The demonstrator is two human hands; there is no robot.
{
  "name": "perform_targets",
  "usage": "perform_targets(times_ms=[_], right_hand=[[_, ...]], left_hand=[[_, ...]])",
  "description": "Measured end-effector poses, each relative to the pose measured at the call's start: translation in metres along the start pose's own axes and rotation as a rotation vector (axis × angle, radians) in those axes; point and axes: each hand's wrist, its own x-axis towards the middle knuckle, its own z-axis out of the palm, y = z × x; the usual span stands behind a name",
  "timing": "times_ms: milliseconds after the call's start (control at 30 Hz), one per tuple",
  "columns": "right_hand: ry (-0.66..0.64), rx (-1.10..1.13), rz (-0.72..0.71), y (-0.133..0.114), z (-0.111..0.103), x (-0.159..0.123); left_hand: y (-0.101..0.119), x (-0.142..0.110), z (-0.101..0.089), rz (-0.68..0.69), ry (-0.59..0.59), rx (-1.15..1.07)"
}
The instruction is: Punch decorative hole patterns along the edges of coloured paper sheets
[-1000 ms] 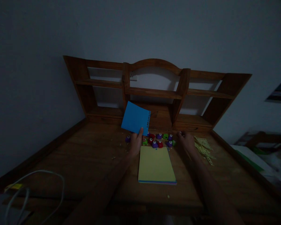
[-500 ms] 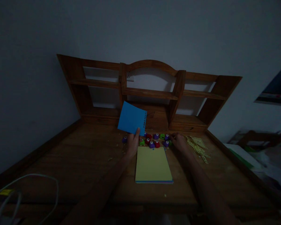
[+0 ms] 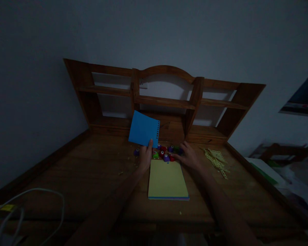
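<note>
My left hand [image 3: 145, 157] pinches the lower edge of a blue paper sheet [image 3: 143, 129] and holds it upright above the desk; a row of punched holes runs down its right edge. My right hand [image 3: 188, 156] lies over the right side of a cluster of small coloured paper punches [image 3: 165, 154], purple, red and green, with its fingers spread among them. Whether it grips one is hidden. A stack of paper with a yellow top sheet [image 3: 167, 179] lies just in front of both hands.
The wooden desk [image 3: 92, 177] has a shelved hutch [image 3: 164, 100] at the back against the wall. Punched yellow paper strips [image 3: 217, 158] lie to the right. White cables [image 3: 28, 205] loop at the near left corner. Small paper scraps dot the desktop.
My right hand has slid left from the right end of the punch cluster to lie over its right part. The blue sheet stays held up in my left hand.
</note>
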Motion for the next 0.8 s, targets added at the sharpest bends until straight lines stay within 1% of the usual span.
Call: perform_targets(times_ms=[33, 100, 200, 267, 400, 533, 667, 733, 800], right_hand=[[-0.05, 0.022, -0.06, -0.003, 0.002, 0.0], [-0.111, 0.036, -0.136, -0.006, 0.008, -0.001], [-0.119, 0.006, -0.171, -0.004, 0.017, 0.0], [-0.098, -0.031, -0.168, -0.002, 0.02, 0.0], [-0.063, -0.057, -0.157, -0.004, 0.019, -0.001], [-0.055, -0.073, -0.173, -0.016, 0.023, 0.0], [-0.03, -0.116, -0.145, -0.026, 0.028, 0.003], [-0.002, -0.109, -0.106, -0.024, 0.023, 0.005], [0.045, -0.105, -0.025, -0.014, 0.011, 0.006]], left_hand=[[0.001, 0.0, 0.0, 0.002, -0.001, 0.009], [0.003, -0.001, 0.0, -0.01, 0.005, 0.03], [0.005, -0.002, 0.0, -0.018, 0.012, 0.046], [0.004, -0.002, 0.0, -0.008, 0.01, 0.04], [0.001, -0.001, 0.001, 0.024, 0.004, 0.021], [-0.001, 0.0, 0.0, 0.024, -0.004, 0.04], [0.0, 0.0, -0.001, 0.044, -0.021, 0.064], [0.002, -0.001, -0.001, 0.046, -0.017, 0.07], [0.004, -0.001, -0.001, 0.037, 0.001, 0.071]])
